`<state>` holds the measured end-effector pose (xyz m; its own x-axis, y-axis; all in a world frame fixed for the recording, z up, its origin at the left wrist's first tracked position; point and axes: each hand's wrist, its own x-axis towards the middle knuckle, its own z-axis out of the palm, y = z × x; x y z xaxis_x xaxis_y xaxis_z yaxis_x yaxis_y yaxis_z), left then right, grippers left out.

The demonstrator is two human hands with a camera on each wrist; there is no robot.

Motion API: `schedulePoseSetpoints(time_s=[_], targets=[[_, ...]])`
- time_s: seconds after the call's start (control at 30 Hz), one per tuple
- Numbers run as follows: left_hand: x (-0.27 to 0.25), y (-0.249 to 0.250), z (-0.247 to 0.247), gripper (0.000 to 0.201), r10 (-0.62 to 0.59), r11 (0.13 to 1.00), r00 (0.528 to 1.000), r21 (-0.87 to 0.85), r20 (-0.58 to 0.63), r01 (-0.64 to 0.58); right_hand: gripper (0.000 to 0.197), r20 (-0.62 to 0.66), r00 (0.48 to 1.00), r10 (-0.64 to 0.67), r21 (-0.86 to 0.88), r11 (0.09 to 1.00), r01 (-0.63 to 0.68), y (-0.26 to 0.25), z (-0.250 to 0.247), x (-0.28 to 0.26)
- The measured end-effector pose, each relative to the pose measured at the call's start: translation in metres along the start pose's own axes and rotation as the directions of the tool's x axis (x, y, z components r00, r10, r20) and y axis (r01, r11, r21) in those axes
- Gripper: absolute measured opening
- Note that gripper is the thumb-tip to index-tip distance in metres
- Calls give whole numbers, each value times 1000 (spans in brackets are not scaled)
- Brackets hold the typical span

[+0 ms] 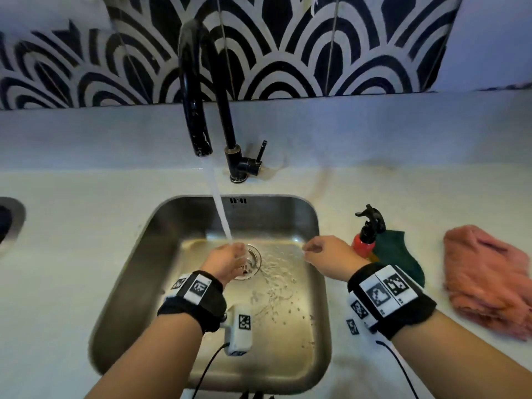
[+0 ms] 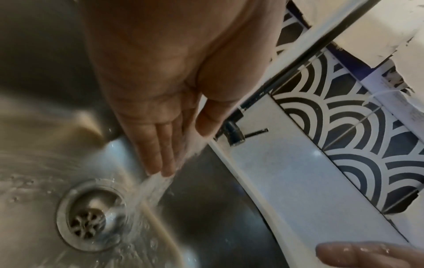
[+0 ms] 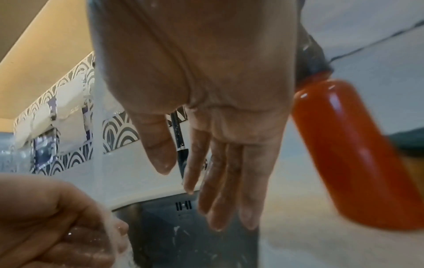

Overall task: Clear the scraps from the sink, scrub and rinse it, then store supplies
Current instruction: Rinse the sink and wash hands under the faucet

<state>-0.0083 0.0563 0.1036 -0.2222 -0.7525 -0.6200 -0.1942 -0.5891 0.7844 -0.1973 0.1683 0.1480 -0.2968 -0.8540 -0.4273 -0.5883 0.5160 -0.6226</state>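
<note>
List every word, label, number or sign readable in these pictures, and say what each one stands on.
None can be read.
Wristbands: square black-and-white coded markers, patterns only, no letters.
White wrist camera: one more coded marker, no words.
Red spray bottle: no label shows.
Sink: slots in the back wall are overflow openings, not print.
</note>
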Motion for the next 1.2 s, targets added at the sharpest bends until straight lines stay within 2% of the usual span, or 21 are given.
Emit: schedulePoseSetpoints(time_s=[0.07,0.13,0.27,0.33,0.57,0.77,0.83,0.9,0.97,1.03,1.1,1.13,1.2], targets=[[-1,1,-21,13,19,999,1000,40,-23,-18,24,33,999,-42,93,995,39,-14,9,8],[-4,4,-38,15,30,997,999,69,-22,-28,18,105,994,-35,273,962,5,-29,22,15],[-5,10,-64,23,72,991,997,116,-30,-68,20,272,962,-2,589,791,-164,-54,51,33],[-2,10,-78,23,104,979,992,184,-69,-90,25,319,947,19,674,698,-241,-64,64,41],[2,8,-134,24,267,874,943,462,-200,-149,36,395,915,85,785,486,-384,-92,92,68],[8,6,-159,26,235,897,944,427,-234,-117,41,507,862,30,808,333,-487,-96,107,77],[10,3,-161,26,250,886,939,446,-235,-124,37,521,853,24,809,306,-502,-92,101,75],[11,1,-163,27,256,883,938,453,-235,-127,32,531,847,13,801,319,-507,-85,85,73],[14,-2,-166,27,245,889,940,441,-237,-120,30,502,865,17,787,405,-465,-84,59,75],[16,-3,-167,27,238,887,941,449,-241,-110,32,417,907,59,754,536,-381,-92,31,85],[20,-4,-167,28,234,891,941,441,-243,-108,34,317,945,83,644,713,-278,-111,7,98],[22,-3,-167,28,234,891,942,442,-241,-108,36,298,951,81,559,793,-243,-123,-2,103],[24,-3,-168,27,232,891,941,443,-245,-105,42,316,947,64,400,896,-194,-145,-10,113]])
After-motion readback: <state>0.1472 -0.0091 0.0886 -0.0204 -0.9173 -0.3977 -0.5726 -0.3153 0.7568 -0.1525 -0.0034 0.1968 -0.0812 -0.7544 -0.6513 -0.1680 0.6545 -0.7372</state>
